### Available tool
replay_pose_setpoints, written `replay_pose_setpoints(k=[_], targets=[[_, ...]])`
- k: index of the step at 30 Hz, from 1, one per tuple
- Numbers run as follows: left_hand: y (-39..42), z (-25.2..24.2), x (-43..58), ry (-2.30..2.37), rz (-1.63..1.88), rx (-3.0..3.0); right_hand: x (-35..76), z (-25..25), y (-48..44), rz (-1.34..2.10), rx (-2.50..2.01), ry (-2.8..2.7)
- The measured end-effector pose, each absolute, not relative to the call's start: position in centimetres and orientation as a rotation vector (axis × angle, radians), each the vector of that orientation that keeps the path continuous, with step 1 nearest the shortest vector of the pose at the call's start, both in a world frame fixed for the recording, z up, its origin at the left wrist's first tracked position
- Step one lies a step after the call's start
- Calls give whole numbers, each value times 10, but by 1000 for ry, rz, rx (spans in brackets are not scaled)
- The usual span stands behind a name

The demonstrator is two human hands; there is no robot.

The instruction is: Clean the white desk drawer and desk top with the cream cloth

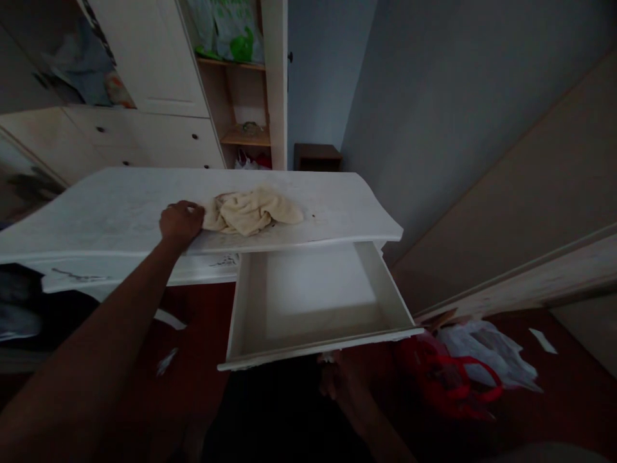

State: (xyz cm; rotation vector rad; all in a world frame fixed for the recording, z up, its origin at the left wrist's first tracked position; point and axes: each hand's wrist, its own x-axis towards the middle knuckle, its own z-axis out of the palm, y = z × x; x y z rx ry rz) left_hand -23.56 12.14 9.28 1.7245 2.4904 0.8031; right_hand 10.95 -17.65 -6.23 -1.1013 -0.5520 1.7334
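A long white dresser (130, 199) with a wavy front edge stands across the view. On its top lies a crumpled cream cloth (253, 211). My left hand (182, 223) rests on the dresser top at the cloth's left end, its fingers closed at the cloth's edge. Below the top, a white drawer (318, 296) is pulled out, and nothing shows inside it. My right hand (332, 378) is low under the drawer's front, near its middle, with the fingers curled by the handle area; it is dark there and the grip is unclear.
Behind the dresser are a white wardrobe (159, 58) with open shelves and a small brown cabinet (318, 154). A red bag (448, 382) and a white plastic bag (486, 350) lie on the floor at the right. Dark fabric (53, 315) is at the left.
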Motion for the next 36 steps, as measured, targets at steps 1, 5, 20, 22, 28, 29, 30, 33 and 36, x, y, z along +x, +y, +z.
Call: replay_pose_setpoints(k=[1, 5, 20, 22, 28, 29, 30, 33, 36], targets=[[122, 93, -234, 2513, 748, 1708, 109, -58, -176, 1715, -1106, -555], [122, 93, -231, 2477, 730, 1708, 110, -47, -175, 1679, -1140, -558], [119, 88, -234, 2444, 754, 1753, 99, -37, -152, 1628, -1150, -511], [120, 87, -235, 2448, 759, 1741, 98, -36, -147, 1624, -1158, -519], [123, 85, -237, 2437, 759, 1720, 99, -37, -122, 1546, -1148, -509], [123, 85, -237, 2437, 768, 1721, 100, -38, -117, 1534, -1140, -512], [123, 85, -237, 2439, 775, 1722, 101, -39, -111, 1524, -1133, -517], [122, 85, -237, 2445, 791, 1720, 104, -40, -95, 1516, -1128, -538], [123, 84, -237, 2440, 804, 1726, 103, -36, -77, 1533, -1108, -561]])
